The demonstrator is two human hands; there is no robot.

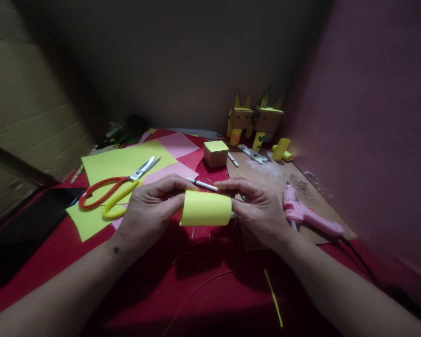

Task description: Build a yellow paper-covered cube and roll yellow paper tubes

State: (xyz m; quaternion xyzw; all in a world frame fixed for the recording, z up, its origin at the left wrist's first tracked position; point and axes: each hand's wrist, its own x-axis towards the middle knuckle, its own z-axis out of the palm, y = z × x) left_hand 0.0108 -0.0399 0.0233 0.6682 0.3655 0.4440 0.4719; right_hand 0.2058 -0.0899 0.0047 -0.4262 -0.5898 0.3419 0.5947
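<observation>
A yellow piece of paper (206,208), bent into a curve, is held between my two hands above the red tabletop. My left hand (154,199) pinches its left end with thumb and fingers. At the other end, my right hand (257,206) is closed on the same paper, its fingertips partly behind it. Just beyond the paper's upper edge shows a thin white marker (206,184), running from one hand's fingertips to the other's; whether it is gripped or lies behind, I cannot tell. Scissors (136,175) with red and yellow handles lie beside my left hand.
Yellow paper sheets (105,164) and pink ones spread at left. A small box (215,154) with a yellow top stands ahead. Two cardboard animal figures (268,119), markers (251,153) and yellow paper rolls (282,149) are behind right. A pink glue gun (310,217) lies on cardboard (273,180).
</observation>
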